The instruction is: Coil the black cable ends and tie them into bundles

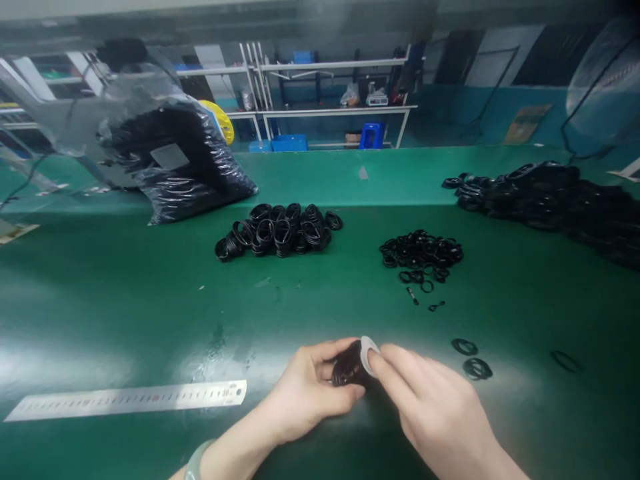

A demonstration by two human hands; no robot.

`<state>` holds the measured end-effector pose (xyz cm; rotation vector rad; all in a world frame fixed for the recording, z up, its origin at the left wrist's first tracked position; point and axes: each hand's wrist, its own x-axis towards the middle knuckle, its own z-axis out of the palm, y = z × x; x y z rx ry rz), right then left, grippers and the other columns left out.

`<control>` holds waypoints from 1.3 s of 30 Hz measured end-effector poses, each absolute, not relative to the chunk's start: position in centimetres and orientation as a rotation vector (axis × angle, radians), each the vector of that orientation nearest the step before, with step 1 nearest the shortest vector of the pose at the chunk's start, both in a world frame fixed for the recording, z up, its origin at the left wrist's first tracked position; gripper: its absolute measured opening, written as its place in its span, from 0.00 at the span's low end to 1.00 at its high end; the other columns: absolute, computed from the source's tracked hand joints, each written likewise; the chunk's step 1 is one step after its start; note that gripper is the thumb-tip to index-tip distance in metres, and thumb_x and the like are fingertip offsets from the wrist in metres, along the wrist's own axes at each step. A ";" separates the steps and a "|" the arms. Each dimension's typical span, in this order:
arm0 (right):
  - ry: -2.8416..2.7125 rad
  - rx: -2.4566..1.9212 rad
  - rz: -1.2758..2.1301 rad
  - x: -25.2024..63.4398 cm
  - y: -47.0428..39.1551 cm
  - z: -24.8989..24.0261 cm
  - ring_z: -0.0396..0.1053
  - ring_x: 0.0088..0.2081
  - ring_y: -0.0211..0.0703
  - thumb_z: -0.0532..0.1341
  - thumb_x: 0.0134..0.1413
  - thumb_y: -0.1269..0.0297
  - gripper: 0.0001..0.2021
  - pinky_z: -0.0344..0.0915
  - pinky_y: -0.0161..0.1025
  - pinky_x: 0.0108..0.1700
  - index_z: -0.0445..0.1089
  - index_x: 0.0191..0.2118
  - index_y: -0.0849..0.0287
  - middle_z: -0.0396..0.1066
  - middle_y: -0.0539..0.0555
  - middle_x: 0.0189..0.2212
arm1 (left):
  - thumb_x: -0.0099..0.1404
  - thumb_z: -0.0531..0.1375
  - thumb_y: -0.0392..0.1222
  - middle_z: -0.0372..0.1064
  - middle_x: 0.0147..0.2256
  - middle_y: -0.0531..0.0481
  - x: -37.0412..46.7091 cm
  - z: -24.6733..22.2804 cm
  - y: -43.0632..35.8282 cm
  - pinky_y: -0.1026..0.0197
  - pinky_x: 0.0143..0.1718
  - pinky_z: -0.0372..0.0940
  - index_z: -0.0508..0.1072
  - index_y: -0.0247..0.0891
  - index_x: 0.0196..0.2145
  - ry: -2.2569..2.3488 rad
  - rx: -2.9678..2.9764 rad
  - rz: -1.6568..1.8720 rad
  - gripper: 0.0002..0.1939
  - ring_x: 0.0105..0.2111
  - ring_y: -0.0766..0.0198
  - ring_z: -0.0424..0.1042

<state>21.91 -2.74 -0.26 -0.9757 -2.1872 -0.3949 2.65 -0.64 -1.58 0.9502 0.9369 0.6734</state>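
Near the front of the bench, my left hand [320, 387] is closed around a small bundle of thin black rings [347, 365]. Right beside it, my right hand [425, 393] pinches a pale, rounded flat piece [369, 355] against the bundle's right side. What this piece is exactly, I cannot make out. My right fingertips are partly hidden behind it. Two small bunches of black rings [477, 369] lie to the right of my right hand, and a single thin black ring [566, 361] is farther right.
A steel ruler [130, 400] lies at front left. Beyond my hands are a heap of ring bundles [283, 233] and a pile of small black loops [423, 250]. A plastic bag of black goods [175, 157] stands back left; a large black heap [550, 200] lies back right.
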 end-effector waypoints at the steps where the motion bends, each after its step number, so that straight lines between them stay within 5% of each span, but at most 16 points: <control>1: -2.182 -0.985 -0.393 21.8 -2.7 -0.3 0.69 0.30 0.42 0.46 0.63 0.82 0.19 0.59 0.38 0.31 0.74 0.42 0.68 0.77 0.59 0.34 | 0.53 0.71 0.35 0.78 0.44 0.46 2.7 -1.6 -0.6 0.67 0.38 0.66 0.74 0.39 0.54 0.932 0.949 0.676 0.30 0.36 0.67 0.73; 6: -2.175 -0.950 -0.430 21.6 -2.7 -0.6 0.69 0.29 0.43 0.46 0.63 0.81 0.18 0.58 0.39 0.30 0.75 0.40 0.70 0.78 0.60 0.33 | 0.52 0.72 0.36 0.77 0.36 0.49 2.8 -1.6 -0.6 0.70 0.30 0.63 0.74 0.37 0.53 0.963 0.908 0.697 0.29 0.27 0.72 0.69; 16: -2.287 -0.855 -0.547 21.6 -3.5 0.2 0.69 0.25 0.44 0.48 0.64 0.80 0.16 0.60 0.40 0.26 0.74 0.40 0.70 0.79 0.62 0.32 | 0.51 0.72 0.37 0.77 0.40 0.47 2.6 -1.6 -0.4 0.66 0.36 0.66 0.74 0.37 0.54 0.963 0.880 0.702 0.31 0.31 0.69 0.72; 23: -1.906 -0.911 0.106 23.0 -2.9 0.3 0.70 0.34 0.40 0.54 0.61 0.82 0.13 0.66 0.35 0.32 0.70 0.46 0.64 0.71 0.59 0.37 | 0.52 0.72 0.37 0.75 0.45 0.44 2.1 -1.5 -0.4 0.64 0.35 0.69 0.70 0.40 0.57 0.910 0.835 0.677 0.35 0.33 0.66 0.75; 26: -1.711 -1.079 0.488 23.2 -2.6 0.4 0.69 0.35 0.38 0.54 0.65 0.75 0.11 0.66 0.33 0.32 0.71 0.46 0.58 0.69 0.55 0.37 | 0.51 0.73 0.36 0.72 0.50 0.41 2.0 -1.4 -0.3 0.64 0.33 0.71 0.69 0.39 0.54 0.849 0.838 0.691 0.33 0.42 0.56 0.76; 29: -1.638 -1.128 0.748 23.0 -2.4 0.3 0.68 0.31 0.37 0.53 0.68 0.69 0.10 0.66 0.33 0.30 0.71 0.46 0.53 0.67 0.52 0.35 | 0.51 0.73 0.37 0.74 0.44 0.43 2.0 -1.3 -0.3 0.65 0.32 0.71 0.68 0.38 0.49 0.802 0.834 0.696 0.28 0.43 0.54 0.77; 39: -1.792 -0.990 0.574 22.8 -1.8 -0.6 0.70 0.34 0.40 0.52 0.66 0.75 0.11 0.69 0.35 0.32 0.70 0.45 0.58 0.68 0.56 0.37 | 0.52 0.73 0.39 0.75 0.43 0.42 2.0 -0.9 -0.3 0.66 0.32 0.70 0.69 0.35 0.47 0.820 0.855 0.649 0.26 0.43 0.55 0.77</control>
